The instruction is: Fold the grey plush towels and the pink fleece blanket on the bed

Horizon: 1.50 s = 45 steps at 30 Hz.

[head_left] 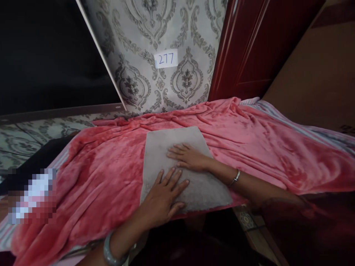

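Observation:
A grey, soft-looking rectangular cloth (172, 142) lies flat on a pink plush blanket (111, 166). My left hand (163, 195) rests on its lower left part with the fingers spread, a wide bangle around the wrist. Farther up on the same cloth, my right hand (191, 157) lies palm down, fingers stretched out to the left. A thin silver bracelet circles that wrist. Neither hand holds anything. The cloth's middle is partly hidden under both hands.
Behind the blanket rises a patterned wall (133, 66) with a paper label (166, 58) reading 277. A large dark screen (52, 55) stands at the left, a dark red panel (249, 48) at the right. Striped fabric (277, 111) shows along the blanket's edge.

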Tool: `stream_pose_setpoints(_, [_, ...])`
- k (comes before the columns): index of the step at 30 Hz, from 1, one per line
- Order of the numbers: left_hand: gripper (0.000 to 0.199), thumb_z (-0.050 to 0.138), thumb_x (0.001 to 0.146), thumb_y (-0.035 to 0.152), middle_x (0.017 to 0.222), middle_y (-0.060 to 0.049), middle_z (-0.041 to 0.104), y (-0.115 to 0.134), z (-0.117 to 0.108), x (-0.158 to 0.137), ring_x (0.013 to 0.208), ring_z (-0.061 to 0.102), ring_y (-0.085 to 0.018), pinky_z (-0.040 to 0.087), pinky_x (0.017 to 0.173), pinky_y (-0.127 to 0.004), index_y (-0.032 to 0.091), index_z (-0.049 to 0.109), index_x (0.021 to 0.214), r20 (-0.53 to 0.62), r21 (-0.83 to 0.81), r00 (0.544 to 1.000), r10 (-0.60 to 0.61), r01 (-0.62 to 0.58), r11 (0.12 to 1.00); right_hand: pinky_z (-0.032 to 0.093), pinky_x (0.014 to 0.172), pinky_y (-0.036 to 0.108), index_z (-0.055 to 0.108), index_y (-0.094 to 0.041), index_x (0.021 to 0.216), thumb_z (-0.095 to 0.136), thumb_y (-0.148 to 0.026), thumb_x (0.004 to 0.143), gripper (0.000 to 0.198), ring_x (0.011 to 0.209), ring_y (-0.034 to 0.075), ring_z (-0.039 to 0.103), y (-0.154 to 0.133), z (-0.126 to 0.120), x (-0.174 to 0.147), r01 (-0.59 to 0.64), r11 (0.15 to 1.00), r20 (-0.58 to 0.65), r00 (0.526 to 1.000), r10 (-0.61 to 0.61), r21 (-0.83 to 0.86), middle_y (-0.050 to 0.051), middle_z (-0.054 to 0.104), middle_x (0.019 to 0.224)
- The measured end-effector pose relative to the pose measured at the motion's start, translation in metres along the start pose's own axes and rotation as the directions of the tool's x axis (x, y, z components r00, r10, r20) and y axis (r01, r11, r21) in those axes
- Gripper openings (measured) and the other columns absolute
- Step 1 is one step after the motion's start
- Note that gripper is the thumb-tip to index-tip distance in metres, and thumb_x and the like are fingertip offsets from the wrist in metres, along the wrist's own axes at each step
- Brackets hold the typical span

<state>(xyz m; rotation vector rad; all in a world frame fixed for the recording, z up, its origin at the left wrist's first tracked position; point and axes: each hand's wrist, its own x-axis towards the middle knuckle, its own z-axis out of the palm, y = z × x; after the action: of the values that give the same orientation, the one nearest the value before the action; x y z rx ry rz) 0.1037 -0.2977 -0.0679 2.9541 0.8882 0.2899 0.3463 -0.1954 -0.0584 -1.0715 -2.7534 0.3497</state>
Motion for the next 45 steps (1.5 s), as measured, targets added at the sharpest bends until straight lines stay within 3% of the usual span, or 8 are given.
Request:
stream_pose_setpoints(8, [0.074,0.061,0.096,0.047,0.172,-0.004,0.025,-0.001,-0.005,0.0,0.159,0.02,-0.032,0.022,0.126,-0.064,0.038,0.028,0.162,-0.015,-0.052,1.0,0.019,-0.02,0.998,0.021,0.123,0.063,0.033,-0.031,0.163,0.028,-0.063,0.105,0.067,0.157,0.034,0.02,0.109,-0.02,0.019,-0.379,0.923,-0.119,0.921,0.37,-0.06,0.006,0.025,0.17])
stream_pose_setpoints(13, [0.071,0.061,0.096,0.046,0.171,-0.003,0.026,0.0,-0.007,0.001,0.159,0.02,-0.032,0.023,0.126,-0.064,0.038,0.032,0.16,-0.001,-0.061,1.0,0.013,-0.013,0.998,0.025,0.122,0.062,0.036,-0.028,0.163,0.028,-0.064,0.104,0.069,0.156,0.035,0.023,0.135,-0.009,0.021,-0.422,0.906,-0.169,0.892,0.419,0.018,0.008,0.029,0.169])
stream_pose_setpoints(20, [0.068,0.058,0.097,0.05,0.171,-0.003,0.027,-0.001,-0.001,0.004,0.16,0.016,-0.031,0.021,0.127,-0.063,0.036,0.034,0.159,-0.007,-0.052,1.0,0.007,-0.007,0.999,0.025,0.122,0.063,0.033,-0.027,0.163,0.029,-0.057,0.106,0.065,0.157,0.036,0.02,0.121,-0.018,0.023,-0.498,0.867,-0.129,0.861,0.492,-0.021,0.01,0.024,0.17])
stream_pose_setpoints(24, [0.056,0.053,0.1,0.035,0.16,-0.008,0.047,0.006,0.001,-0.009,0.154,0.033,-0.027,0.027,0.127,-0.055,0.029,0.044,0.155,-0.161,0.005,0.986,0.044,-0.043,0.999,0.021,0.119,0.071,0.034,-0.026,0.163,0.029,-0.052,0.106,0.063,0.157,0.039,0.015,0.085,-0.03,0.019,-0.508,0.859,-0.16,0.855,0.493,-0.068,0.011,0.018,0.172])
stream_pose_setpoints(29, [0.064,0.051,0.096,0.016,0.148,-0.009,0.061,0.019,0.002,-0.043,0.143,0.05,-0.024,0.039,0.122,-0.049,0.027,0.039,0.158,-0.286,0.051,0.956,0.059,-0.046,0.998,0.014,0.125,0.061,0.033,-0.034,0.163,0.034,-0.045,0.108,0.056,0.159,0.03,0.01,-0.012,-0.014,0.014,-0.03,0.998,-0.06,0.998,0.027,-0.053,0.003,0.018,0.172])
stream_pose_setpoints(33, [0.069,0.053,0.091,0.013,0.156,-0.01,0.052,0.025,0.015,-0.059,0.149,0.042,-0.029,0.034,0.123,-0.056,0.027,0.04,0.158,-0.334,0.084,0.941,-0.053,0.085,0.993,0.007,0.129,0.049,0.035,-0.035,0.161,0.032,-0.045,0.11,0.053,0.16,0.02,0.011,-0.064,0.006,0.023,0.231,0.971,0.119,0.964,-0.236,0.057,-0.003,0.024,0.171])
stream_pose_setpoints(37, [0.068,0.053,0.089,0.011,0.161,-0.009,0.046,0.03,0.028,-0.061,0.156,0.029,-0.03,0.027,0.125,-0.06,0.026,0.044,0.155,-0.368,0.114,0.924,-0.108,0.16,0.981,0.005,0.128,0.052,0.035,-0.033,0.162,0.037,-0.05,0.108,0.056,0.16,0.023,0.011,-0.049,0.006,0.05,0.222,0.975,0.152,0.963,-0.224,0.031,0.0,0.023,0.171])
stream_pose_setpoints(45, [0.066,0.052,0.086,0.01,0.16,-0.008,0.048,0.033,0.027,-0.06,0.157,0.025,-0.029,0.029,0.124,-0.055,0.025,0.049,0.151,-0.388,0.158,0.917,-0.096,0.169,0.973,0.011,0.127,0.057,0.035,-0.031,0.163,0.038,-0.056,0.106,0.062,0.159,0.032,0.014,0.022,-0.009,0.114,-0.056,0.991,0.076,0.995,0.065,-0.118,0.004,0.022,0.171])
